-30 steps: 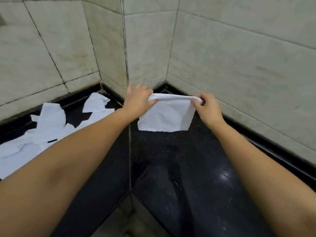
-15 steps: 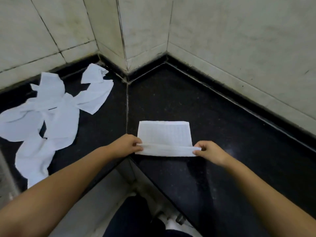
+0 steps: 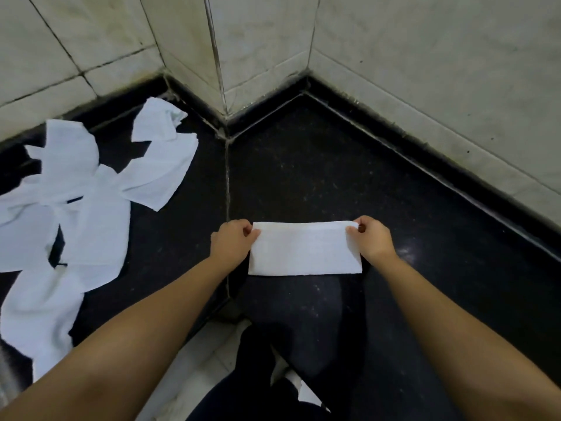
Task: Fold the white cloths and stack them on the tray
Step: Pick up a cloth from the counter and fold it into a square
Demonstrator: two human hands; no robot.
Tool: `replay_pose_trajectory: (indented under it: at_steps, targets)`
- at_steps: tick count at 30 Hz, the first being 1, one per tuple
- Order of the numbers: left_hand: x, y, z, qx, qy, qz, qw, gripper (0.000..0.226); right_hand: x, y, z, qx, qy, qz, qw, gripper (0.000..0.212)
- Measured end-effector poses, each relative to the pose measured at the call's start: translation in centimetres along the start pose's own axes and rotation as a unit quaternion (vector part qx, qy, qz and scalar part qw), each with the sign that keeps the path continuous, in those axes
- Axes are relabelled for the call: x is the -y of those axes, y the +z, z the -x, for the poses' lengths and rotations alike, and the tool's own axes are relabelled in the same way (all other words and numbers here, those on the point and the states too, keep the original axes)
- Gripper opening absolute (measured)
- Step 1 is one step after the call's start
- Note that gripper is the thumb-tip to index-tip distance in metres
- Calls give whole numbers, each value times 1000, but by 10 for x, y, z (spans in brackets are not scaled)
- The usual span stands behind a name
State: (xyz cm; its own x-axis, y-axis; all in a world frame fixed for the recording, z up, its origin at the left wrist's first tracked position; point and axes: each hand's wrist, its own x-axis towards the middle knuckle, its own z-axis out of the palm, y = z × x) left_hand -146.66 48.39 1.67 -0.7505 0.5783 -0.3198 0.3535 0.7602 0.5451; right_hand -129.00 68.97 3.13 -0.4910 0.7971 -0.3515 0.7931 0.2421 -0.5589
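A folded white cloth (image 3: 305, 249) lies flat as a narrow rectangle on the black stone counter (image 3: 318, 165). My left hand (image 3: 232, 243) pinches its far left corner. My right hand (image 3: 372, 238) pinches its far right corner. Several unfolded white cloths (image 3: 82, 202) lie loosely spread and overlapping on the counter to the left. No tray is in view.
Pale tiled walls (image 3: 425, 71) meet in a corner behind the counter, with a jutting tiled edge (image 3: 218, 71) at the back. The counter's front edge runs near my legs (image 3: 273, 375) at the bottom of the view.
The cloth came down from the air onto the counter. Both hands then carried its near edge over to the far edge, halving it into a narrower strip.
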Motion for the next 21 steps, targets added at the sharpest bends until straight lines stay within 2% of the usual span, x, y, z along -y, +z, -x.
replay_pose_trajectory:
  at_steps: [4, 7, 10, 13, 15, 18, 21]
  targets:
    - [0, 14, 1, -69, 23, -54, 996, 18, -4, 12, 1, -57, -4, 141, 988, 24]
    - [0, 21, 11, -106, 14, -28, 994, 16, 13, 15, 2, -63, -65, 191, 977, 39]
    - [3, 27, 30, -113, 12, -18, 993, 25, 49, 34, 1, 1, -179, 187, 966, 42]
    - [13, 36, 51, -101, 15, -74, 992, 29, 91, 72, 8, 108, -264, 206, 936, 43]
    - [19, 41, 60, -105, 4, -93, 990, 28, 110, 95, 13, 134, -286, 255, 914, 44]
    - [19, 42, 64, -112, -22, -89, 989, 28, 123, 110, 13, 128, -288, 314, 896, 37]
    - [15, 42, 69, -100, -36, -105, 989, 40, 122, 104, 13, 167, -286, 329, 885, 30]
